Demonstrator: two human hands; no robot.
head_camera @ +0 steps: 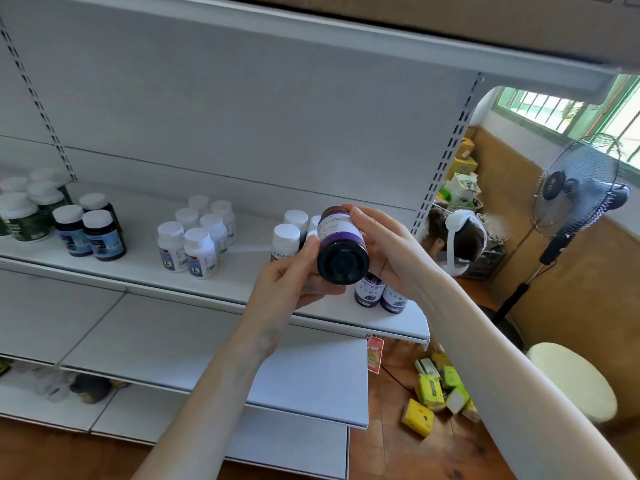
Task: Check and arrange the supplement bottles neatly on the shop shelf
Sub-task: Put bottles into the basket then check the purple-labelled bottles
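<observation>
Check step in hand: purple-label bottle (341, 237) held up in front of the shelf (138, 261), off the board, tipped on its side with its dark round end toward the camera and the label facing up. Left hand (294, 275) grip clamped on it from below and the side, fingers curled round the body. Right hand (384, 247) grip also on it, fingers wrapped over the far side and top end. Looks like label reading or turning, so placement is not yet done. Two matching purple bottles (377, 292) stand upright near the shelf's right end, just under the hands, partly hidden. White bottles (197, 240) are grouped mid-shelf, blue-label bottles (93, 230) and green-label bottles (24, 213) further left, and a white-cap bottle (285, 237) is just behind the left hand. Next move likely: turn the bottle upright, label forward, and set it beside the purple pair. Needs care lowering it, as neighbours are close and easy to knock, and it's close to the shelf's front edge.
</observation>
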